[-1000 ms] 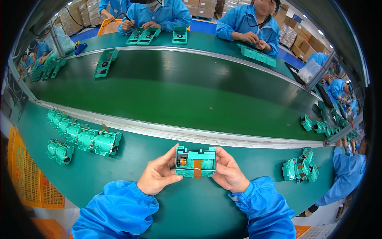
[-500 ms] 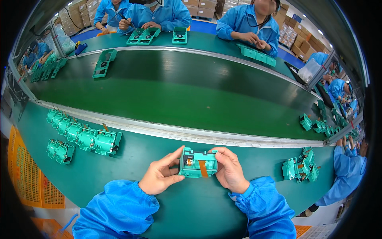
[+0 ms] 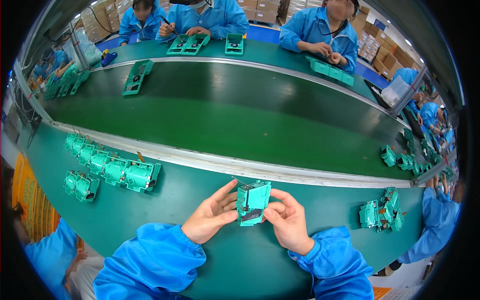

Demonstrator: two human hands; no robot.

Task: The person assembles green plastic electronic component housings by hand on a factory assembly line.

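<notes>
A small teal plastic housing (image 3: pixel 255 196) is held up over the green table, tilted, with a black part and a thin metal strip showing on it. My left hand (image 3: pixel 211 216) grips its left side, thumb in front and fingers partly behind. On its right side, my right hand (image 3: pixel 288 222) pinches the edge between thumb and fingers. Further left on the table stands a row of similar teal housings (image 3: pixel 116 171) with brown flexible strips, and a shorter pair (image 3: pixel 82 186) sits nearer me. A small cluster of teal housings (image 3: pixel 370 215) lies to the right.
A pale metal rail (image 3: pixel 210 161) separates my table from the green conveyor belt (image 3: pixel 210 110). An open teal case (image 3: pixel 136 79) rests on the belt. Co-workers in blue sit across it, handling teal cases (image 3: pixel 189 45). Orange crates (image 3: pixel 31 200) stand at left, beside a person's blue sleeve (image 3: pixel 52 257).
The housing has been turned in my hands, so another face with the black part shows instead of the brown strip. A person has come into view at the lower left.
</notes>
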